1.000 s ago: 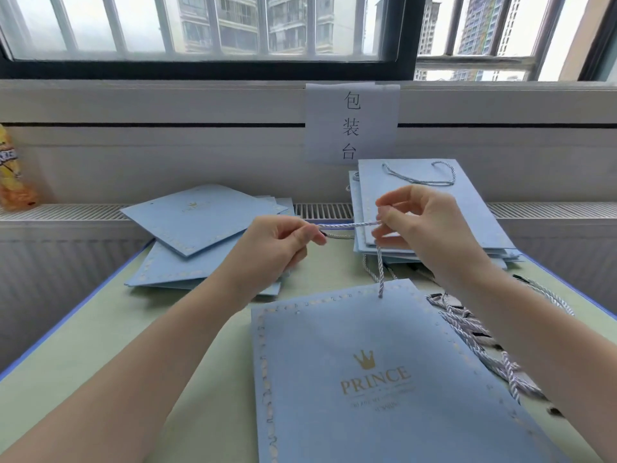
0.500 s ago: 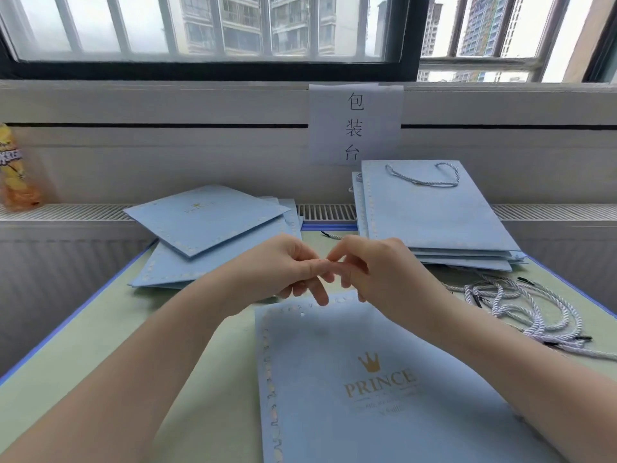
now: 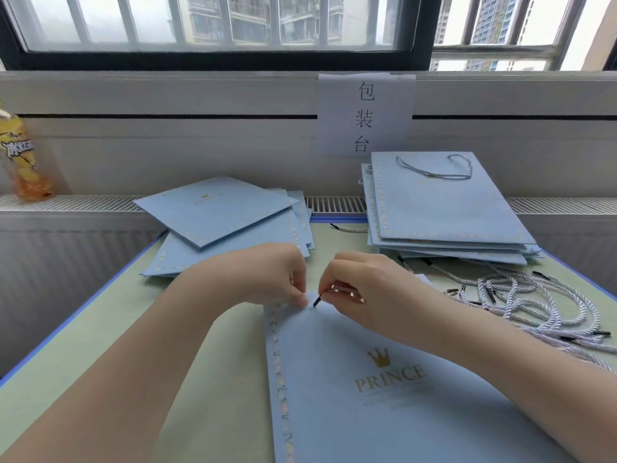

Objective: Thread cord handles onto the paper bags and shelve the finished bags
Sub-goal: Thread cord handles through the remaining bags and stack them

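Note:
A light blue paper bag (image 3: 367,389) with a gold crown and "PRINCE" print lies flat in front of me on the green table. My right hand (image 3: 374,292) pinches a white-and-grey twisted cord (image 3: 344,289) near its black tip, and the tip points down at a small hole close to the bag's top edge. My left hand (image 3: 270,279) pinches the bag's top edge just left of that hole. Most of the cord is hidden under my right hand.
Loose cords (image 3: 521,302) lie tangled at the right. A stack of bags with handles (image 3: 440,205) sits at the back right, a pile of handle-less bags (image 3: 227,225) at the back left. A yellow drink bottle (image 3: 23,155) stands on the radiator ledge. A paper sign (image 3: 365,115) hangs on the wall.
Both hands have dropped from above the table to the bag's top edge. The cord, earlier stretched between both hands, is now held by the right hand alone, tip at the hole.

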The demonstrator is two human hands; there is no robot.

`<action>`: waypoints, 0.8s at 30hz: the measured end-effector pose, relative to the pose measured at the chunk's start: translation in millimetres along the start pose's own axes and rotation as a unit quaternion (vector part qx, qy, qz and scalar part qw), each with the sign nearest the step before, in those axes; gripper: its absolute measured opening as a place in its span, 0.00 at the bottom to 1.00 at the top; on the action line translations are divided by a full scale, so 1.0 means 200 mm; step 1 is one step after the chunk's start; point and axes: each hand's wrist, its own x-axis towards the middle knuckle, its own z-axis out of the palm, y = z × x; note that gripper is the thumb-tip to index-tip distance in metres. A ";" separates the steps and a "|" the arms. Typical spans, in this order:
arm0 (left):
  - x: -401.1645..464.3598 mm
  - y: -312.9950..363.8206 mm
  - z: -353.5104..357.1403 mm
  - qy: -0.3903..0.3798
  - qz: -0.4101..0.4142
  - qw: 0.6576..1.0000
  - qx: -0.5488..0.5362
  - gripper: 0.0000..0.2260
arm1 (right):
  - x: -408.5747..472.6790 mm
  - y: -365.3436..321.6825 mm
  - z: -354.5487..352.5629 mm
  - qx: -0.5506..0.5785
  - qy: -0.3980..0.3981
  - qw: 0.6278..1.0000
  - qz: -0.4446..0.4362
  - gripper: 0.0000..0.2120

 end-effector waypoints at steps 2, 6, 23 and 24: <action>0.00 0.00 0.01 -0.019 0.004 1.000 0.010 0.09 | 0.00 -0.01 0.02 0.003 0.003 1.000 -0.016 0.05; 0.00 0.00 0.00 -0.009 0.021 0.999 -0.035 0.11 | -0.01 -0.02 0.04 0.012 0.012 0.999 -0.031 0.05; -0.01 0.02 -0.03 0.023 0.001 0.919 -0.394 0.10 | 0.01 -0.01 -0.02 0.190 0.066 0.974 0.104 0.07; -0.01 0.02 -0.03 0.022 -0.004 0.915 -0.403 0.09 | 0.01 -0.01 -0.02 0.190 0.066 0.975 0.097 0.07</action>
